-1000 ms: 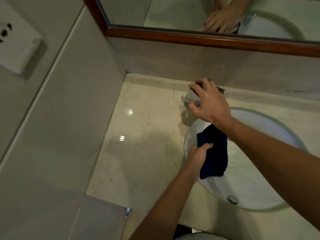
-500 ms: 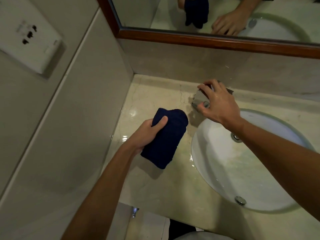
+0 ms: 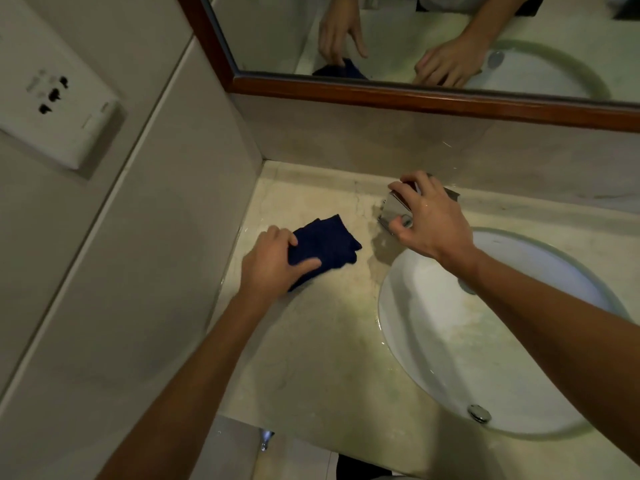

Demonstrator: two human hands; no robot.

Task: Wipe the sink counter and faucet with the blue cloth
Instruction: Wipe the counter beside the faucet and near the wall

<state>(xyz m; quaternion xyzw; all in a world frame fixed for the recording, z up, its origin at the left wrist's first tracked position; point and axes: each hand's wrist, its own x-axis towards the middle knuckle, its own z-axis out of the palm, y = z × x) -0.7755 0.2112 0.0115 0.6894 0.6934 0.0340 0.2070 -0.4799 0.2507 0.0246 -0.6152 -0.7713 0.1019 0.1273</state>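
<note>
The dark blue cloth (image 3: 327, 244) lies crumpled on the beige marble counter (image 3: 322, 341), left of the basin and close to the side wall. My left hand (image 3: 273, 265) presses down on the cloth's near end, thumb and fingers laid over it. My right hand (image 3: 431, 220) grips the chrome faucet (image 3: 394, 207) at the back rim of the white oval sink (image 3: 433, 344), fingers curled over its top and hiding most of it. The counter glistens wet around the basin.
A wood-framed mirror (image 3: 415, 95) runs along the back wall and reflects both hands. A white wall socket (image 3: 55, 109) sits on the left wall. The sink's overflow fitting (image 3: 479, 413) is at its near rim. The counter's front edge lies near the bottom of the view.
My left hand lifted the cloth out of the basin, carried it left, and set it down on the counter by the wall. My right hand stayed on the faucet.
</note>
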